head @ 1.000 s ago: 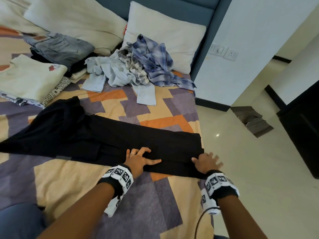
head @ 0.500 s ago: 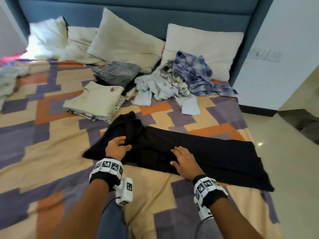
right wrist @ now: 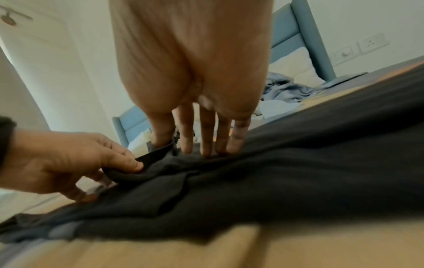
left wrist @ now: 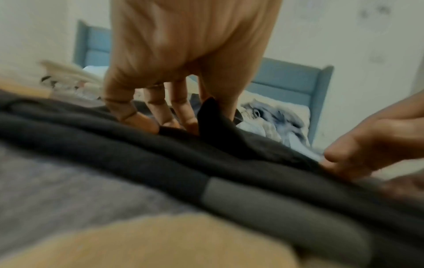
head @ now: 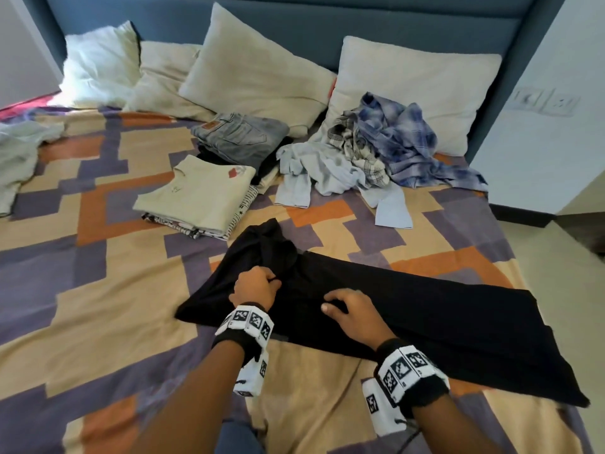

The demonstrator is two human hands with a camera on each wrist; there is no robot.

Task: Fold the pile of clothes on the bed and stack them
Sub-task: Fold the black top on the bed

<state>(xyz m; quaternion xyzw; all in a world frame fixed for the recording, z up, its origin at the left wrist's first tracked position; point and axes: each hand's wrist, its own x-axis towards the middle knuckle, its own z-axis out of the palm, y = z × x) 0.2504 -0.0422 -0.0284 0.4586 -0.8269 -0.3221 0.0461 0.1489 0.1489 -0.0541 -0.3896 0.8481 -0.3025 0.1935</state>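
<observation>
From above, the black garment (head: 376, 309) lies across the near right of the bed (head: 98, 290); the left hand (head: 255, 286) pinches its bunched left end, likely to draw it over. The left wrist view shows that grip curled into cloth. In the right wrist view, the right hand (right wrist: 201, 116) presses down with straight, spread fingers, anchoring the fabric. No writing is legible.

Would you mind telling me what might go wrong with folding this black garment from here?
The left hand pinches only a small bunch of the black garment, so lifting may drag it askew. The right hand presses with straight fingers and could slip. The garment's right end lies at the bed edge and might slide off.
</observation>
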